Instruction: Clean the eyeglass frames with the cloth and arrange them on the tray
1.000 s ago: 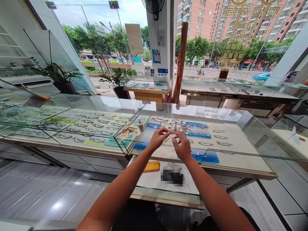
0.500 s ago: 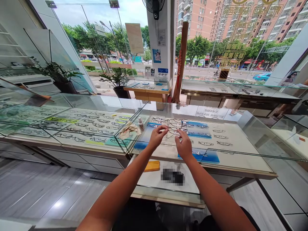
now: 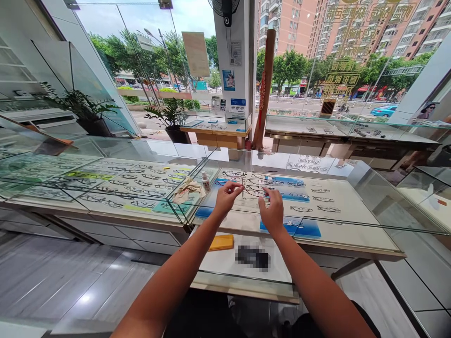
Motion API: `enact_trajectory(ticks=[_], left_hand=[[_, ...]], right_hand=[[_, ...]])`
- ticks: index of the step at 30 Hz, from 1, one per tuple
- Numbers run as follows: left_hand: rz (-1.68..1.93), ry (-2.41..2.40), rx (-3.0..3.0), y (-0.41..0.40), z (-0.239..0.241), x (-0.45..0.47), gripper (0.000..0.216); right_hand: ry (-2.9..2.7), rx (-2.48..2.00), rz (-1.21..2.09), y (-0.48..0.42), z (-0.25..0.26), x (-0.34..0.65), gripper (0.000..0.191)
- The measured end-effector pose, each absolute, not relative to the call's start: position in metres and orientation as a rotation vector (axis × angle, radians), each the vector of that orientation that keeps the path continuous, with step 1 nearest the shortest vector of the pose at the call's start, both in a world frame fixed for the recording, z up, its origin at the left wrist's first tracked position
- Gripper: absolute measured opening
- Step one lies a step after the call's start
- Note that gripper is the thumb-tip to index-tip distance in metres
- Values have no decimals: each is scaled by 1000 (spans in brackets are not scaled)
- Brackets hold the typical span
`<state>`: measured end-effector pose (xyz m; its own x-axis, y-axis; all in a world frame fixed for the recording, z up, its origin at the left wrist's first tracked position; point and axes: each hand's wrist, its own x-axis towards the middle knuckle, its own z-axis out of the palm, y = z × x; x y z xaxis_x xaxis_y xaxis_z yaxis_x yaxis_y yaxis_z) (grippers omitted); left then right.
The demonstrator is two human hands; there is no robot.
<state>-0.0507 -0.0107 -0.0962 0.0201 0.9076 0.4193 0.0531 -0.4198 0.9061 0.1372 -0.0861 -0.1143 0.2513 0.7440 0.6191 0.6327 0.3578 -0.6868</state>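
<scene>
Over the glass display counter (image 3: 355, 220), a thin dark-rimmed pair of eyeglasses (image 3: 252, 192) is held up between my two hands. My left hand (image 3: 226, 198) pinches it at the left side with thumb and forefinger. On the opposite side, my right hand (image 3: 272, 207) has its thumb and fingertips closed at the frame. More eyeglasses lie in the case behind, so the held pair's outline is hard to separate from them. Beyond my left hand stand a small white spray bottle (image 3: 205, 181) and a crumpled beige cloth (image 3: 188, 190).
A yellow case (image 3: 221, 242) and a blurred-out dark object (image 3: 252, 257) lie on the pulled-out shelf (image 3: 243, 281) below my forearms. Rows of eyeglasses fill the left display case (image 3: 134, 180). Blue display cards (image 3: 312, 229) lie inside the right case.
The eyeglasses have turned slightly between my hands. My left hand has shifted a little left and my right hand slightly right, so they are a bit farther apart.
</scene>
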Motion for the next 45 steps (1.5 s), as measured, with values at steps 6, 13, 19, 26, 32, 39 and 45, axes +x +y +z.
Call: enact_trajectory(ticks=[6,13,19,26,32,39,45], left_hand=[[1378,918,1659,-12,-98,-46,33],[1153,751,1537,-25,-89,-41,33],[1030,752,1517,-27,-85,-42,34],[1317,1003,1809,-26,-84,-45,27],[1956,1764,1616,-13,-78,-74,38],[1672,1930,1381,17,-96,-107,67],[1555,1842,1411,31,-111,-123,34]], right_hand=[[-1634,-1249,61,-94,-109,126,39],[-1659,-1200,89,-91,-114,124,36],[-1648,-1222,108,-91,-117,125,30],[-1582,-1237,105,-93,-111,127,31],[-1511,-1235,70,-93,-111,129,34],[-1503,-1225,72,-93,-111,131,34],[-1473,-1211,61,-93,-108,133,35]])
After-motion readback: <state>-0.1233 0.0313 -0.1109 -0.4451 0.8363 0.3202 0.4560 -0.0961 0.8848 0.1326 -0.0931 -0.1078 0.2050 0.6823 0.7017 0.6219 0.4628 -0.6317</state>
